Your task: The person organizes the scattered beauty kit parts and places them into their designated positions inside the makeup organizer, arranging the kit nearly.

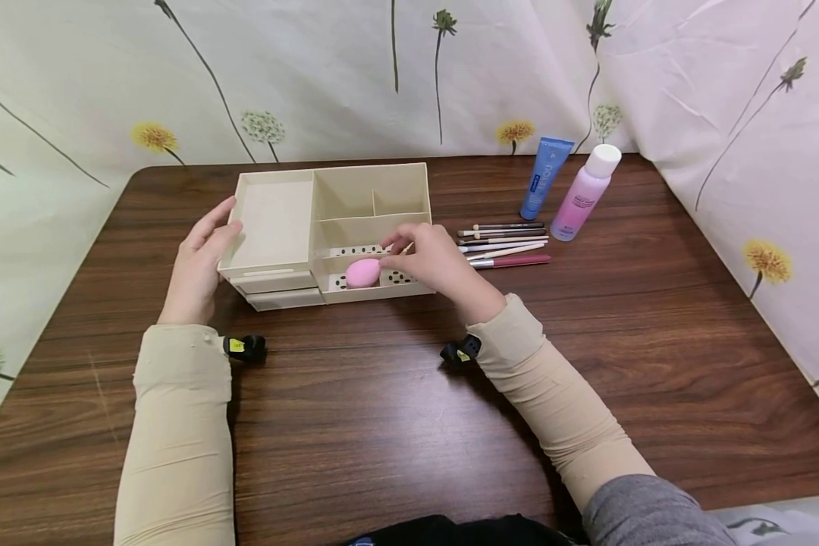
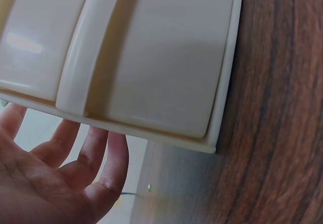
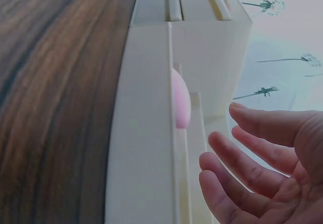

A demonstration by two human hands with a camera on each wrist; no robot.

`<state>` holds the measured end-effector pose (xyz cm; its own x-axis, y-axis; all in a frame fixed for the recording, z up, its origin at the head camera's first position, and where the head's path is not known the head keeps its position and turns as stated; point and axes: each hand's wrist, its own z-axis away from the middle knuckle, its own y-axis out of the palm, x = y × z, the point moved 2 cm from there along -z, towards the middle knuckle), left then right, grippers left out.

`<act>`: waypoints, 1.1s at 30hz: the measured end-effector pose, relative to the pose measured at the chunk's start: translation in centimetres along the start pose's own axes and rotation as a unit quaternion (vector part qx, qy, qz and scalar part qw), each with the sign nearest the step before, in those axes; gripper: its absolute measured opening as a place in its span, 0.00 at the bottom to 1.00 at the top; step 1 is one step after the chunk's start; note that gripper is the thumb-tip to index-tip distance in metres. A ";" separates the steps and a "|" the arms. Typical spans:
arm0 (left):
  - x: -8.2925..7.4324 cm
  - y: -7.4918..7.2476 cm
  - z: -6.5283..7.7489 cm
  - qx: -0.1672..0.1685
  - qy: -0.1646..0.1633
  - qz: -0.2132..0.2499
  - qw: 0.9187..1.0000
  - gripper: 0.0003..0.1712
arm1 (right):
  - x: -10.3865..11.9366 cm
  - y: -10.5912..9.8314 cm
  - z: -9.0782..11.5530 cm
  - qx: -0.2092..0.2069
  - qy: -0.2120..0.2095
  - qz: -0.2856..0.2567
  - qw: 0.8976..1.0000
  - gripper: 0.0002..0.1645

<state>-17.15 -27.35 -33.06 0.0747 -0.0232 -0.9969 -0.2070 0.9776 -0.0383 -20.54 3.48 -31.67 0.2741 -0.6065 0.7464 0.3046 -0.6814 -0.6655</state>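
A cream desktop organizer stands on the wooden table, with two drawers at its front left and compartments at its right. In the front compartment sits a pink makeup sponge; the right wrist view shows only part of the sponge above the front wall. My left hand rests against the organizer's left side, its fingers extended along that wall and partly hidden behind the edge. Just right of the sponge, my right hand hovers over the compartments, fingers loosely bent and apart, holding nothing.
Several makeup brushes lie right of the organizer. Behind them are a blue tube and a pink spray bottle with a white cap. A flower-print cloth hangs along the table's back edge.
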 end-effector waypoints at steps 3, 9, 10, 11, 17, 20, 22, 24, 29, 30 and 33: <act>-0.1 0.0 0.0 -0.001 -0.001 -0.003 1.000 0.32 | 0.0 -0.5 0.0 -0.018 -0.004 0.002 1.000 0.17; -0.1 -0.1 0.1 -0.002 -0.003 -0.011 1.000 0.32 | -0.1 -1.3 0.1 -0.031 -0.012 -0.013 0.999 0.14; -0.1 -0.1 0.1 -0.002 -0.003 -0.010 1.000 0.32 | -0.1 -1.4 0.1 -0.029 -0.012 -0.014 0.999 0.13; -0.1 0.0 0.0 -0.001 -0.002 -0.009 1.000 0.32 | -0.1 -1.5 0.2 -0.027 -0.011 -0.014 0.999 0.13; 0.1 0.0 0.0 0.000 -0.003 -0.006 1.000 0.32 | -0.3 -2.1 0.3 -0.020 -0.004 -0.012 1.000 0.13; 0.2 -0.1 0.0 0.000 -0.005 -0.007 1.000 0.32 | -0.3 -2.3 0.4 -0.019 0.002 -0.013 1.000 0.13; 0.2 -0.1 0.0 0.001 -0.006 -0.006 1.000 0.32 | -0.3 -2.5 0.4 -0.020 0.005 -0.013 1.000 0.13; 0.2 -0.2 0.0 0.001 -0.006 -0.005 1.000 0.32 | -0.3 -2.8 0.5 -0.023 0.006 -0.014 1.000 0.13; 0.2 -0.2 0.0 0.002 -0.006 -0.002 1.000 0.32 | -0.6 -3.5 0.8 -0.032 0.006 -0.019 0.999 0.13; 0.1 -0.2 0.0 0.002 -0.006 -0.002 1.000 0.32 | -0.7 -3.6 0.8 -0.032 0.007 -0.018 0.999 0.13; 0.1 -0.1 0.0 0.003 -0.005 -0.003 1.000 0.32 | -1.0 -4.0 1.0 -0.035 0.008 -0.010 0.999 0.14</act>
<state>-17.12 -27.47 -33.12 0.0857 -0.0280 -0.9959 -0.2010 0.9786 -0.0448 -21.09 7.25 -29.79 0.2533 -0.5993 0.7594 0.2459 -0.7194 -0.6497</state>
